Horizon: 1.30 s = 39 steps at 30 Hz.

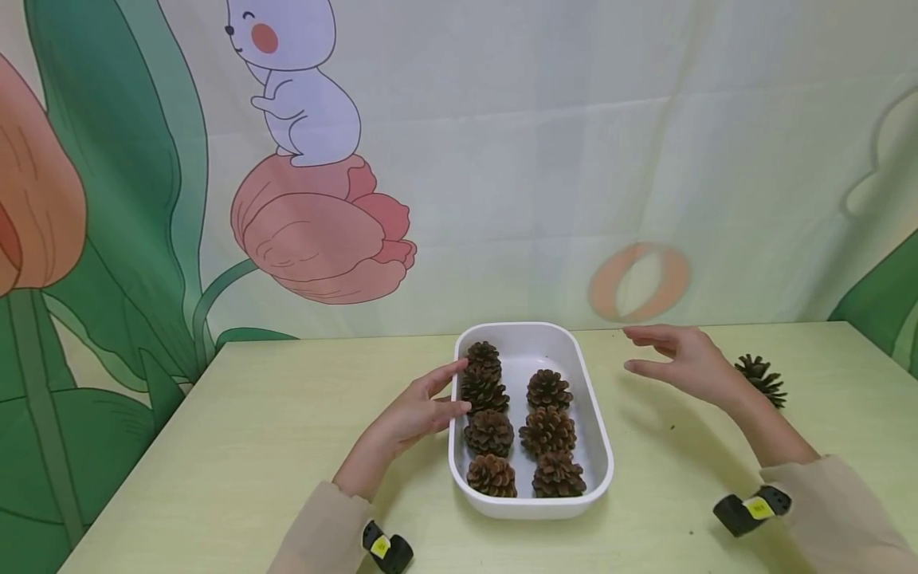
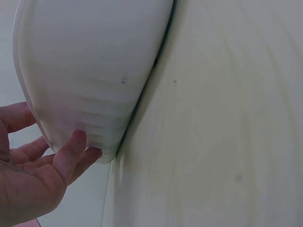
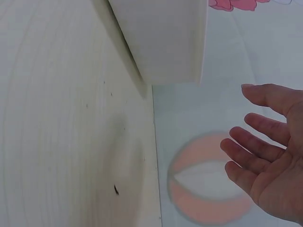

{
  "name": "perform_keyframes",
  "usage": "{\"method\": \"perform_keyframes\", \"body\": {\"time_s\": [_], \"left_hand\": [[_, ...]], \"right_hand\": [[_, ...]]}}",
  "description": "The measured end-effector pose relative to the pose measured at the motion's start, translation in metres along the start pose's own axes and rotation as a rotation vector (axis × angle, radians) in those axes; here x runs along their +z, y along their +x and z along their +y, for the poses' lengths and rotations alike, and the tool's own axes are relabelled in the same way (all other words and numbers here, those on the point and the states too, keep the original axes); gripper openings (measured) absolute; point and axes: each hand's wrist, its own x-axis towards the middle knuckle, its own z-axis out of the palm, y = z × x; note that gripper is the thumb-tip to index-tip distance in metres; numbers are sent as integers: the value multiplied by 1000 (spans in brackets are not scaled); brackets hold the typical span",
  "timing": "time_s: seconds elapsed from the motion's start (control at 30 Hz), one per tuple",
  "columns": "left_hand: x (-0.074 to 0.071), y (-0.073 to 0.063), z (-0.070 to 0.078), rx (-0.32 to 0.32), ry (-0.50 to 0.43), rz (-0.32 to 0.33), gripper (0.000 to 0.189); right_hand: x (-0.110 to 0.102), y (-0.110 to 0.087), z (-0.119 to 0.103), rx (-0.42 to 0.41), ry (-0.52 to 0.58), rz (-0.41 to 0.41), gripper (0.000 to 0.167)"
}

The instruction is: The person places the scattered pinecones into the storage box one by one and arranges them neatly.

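A white tray [image 1: 601,470] with rounded corners stands on the table, holding several brown pine cones [image 1: 548,430] in two columns. My left hand [image 1: 419,408] grips the tray's left rim; in the left wrist view its fingers curl against the outer wall [image 2: 94,71]. To the right of the tray, my right hand [image 1: 684,363] hovers with nothing in it, its fingers and thumb apart. Another pine cone [image 1: 762,381] lies on the table at the right, partly hidden behind the right forearm.
The pale wooden table [image 1: 237,446] meets a printed cloth [image 1: 502,159] at its back edge. Small dark bits [image 3: 116,189] lie on the table to the right of the tray. Each wrist carries a black camera [image 1: 746,510].
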Motion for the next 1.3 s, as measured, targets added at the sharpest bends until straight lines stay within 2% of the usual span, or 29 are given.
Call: {"method": "perform_keyframes", "body": {"time_s": [0.2, 0.57, 0.77, 0.93, 1.03, 1.13, 1.3], "left_hand": [[0, 1, -1, 1, -2, -2, 62], [-1, 1, -1, 14, -12, -24, 63], [-1, 0, -1, 11, 3, -13, 62], [0, 0, 0, 8, 10, -8, 62], [0, 0, -1, 10, 9, -8, 62], [0, 0, -1, 13, 8, -8, 62], [-1, 1, -2, 16, 6, -7, 62]], "right_hand": [[-15, -10, 12, 76, -4, 11, 60], [-36, -26, 40, 110, -86, 78, 60], [-45, -37, 54, 105, -137, 116, 59], [-50, -43, 66, 143, -171, 135, 62], [-53, -44, 87, 164, -147, 137, 66], [-52, -42, 126, 208, -173, 173, 69], [-50, -36, 187, 229, -205, 220, 78]]}}
